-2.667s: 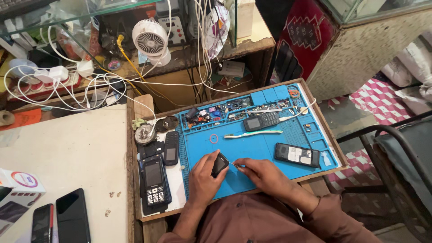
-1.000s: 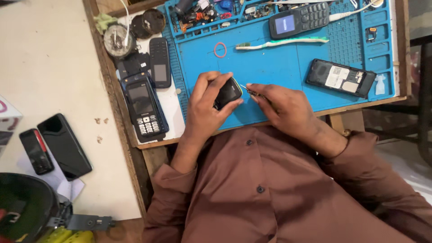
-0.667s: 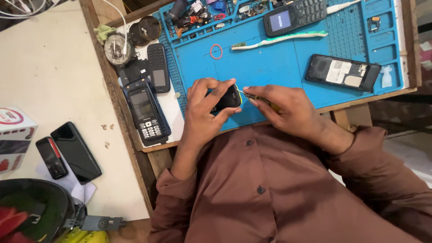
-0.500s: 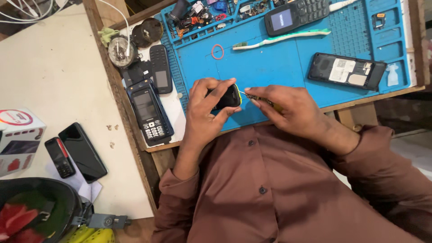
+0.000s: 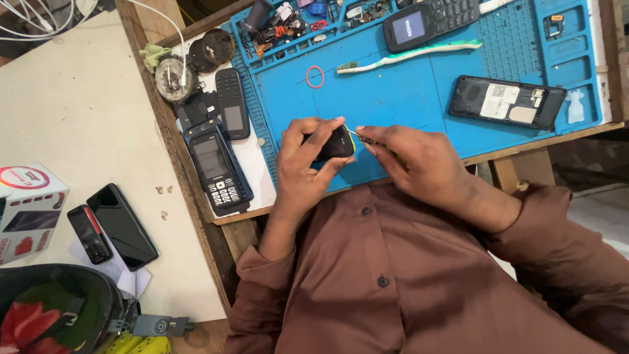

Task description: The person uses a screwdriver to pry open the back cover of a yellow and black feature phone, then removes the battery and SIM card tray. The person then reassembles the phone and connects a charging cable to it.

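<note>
My left hand [image 5: 303, 164] grips a small black phone [image 5: 334, 142] with a yellow edge, held just above the near edge of the blue work mat [image 5: 393, 92]. My right hand [image 5: 413, 160] pinches a thin metal tool [image 5: 359, 136] whose tip touches the phone's right edge. An opened phone [image 5: 506, 101] with its back off lies on the mat to the right. A white toothbrush [image 5: 409, 56] and a dark keypad phone [image 5: 429, 21] lie farther back on the mat.
Two keypad phones [image 5: 217, 164] [image 5: 232, 103] rest left of the mat, near round metal parts [image 5: 175, 78]. A red ring [image 5: 315, 77] sits on the mat. On the white table lie a smartphone [image 5: 122, 225], a small phone [image 5: 90, 234] and a box [image 5: 29, 211]. A dark helmet [image 5: 56, 311] sits bottom left.
The camera has tilted down and closer since the earliest frame. Both hands stay on the small phone, the tool tip still at its edge; hands shifted only slightly.
</note>
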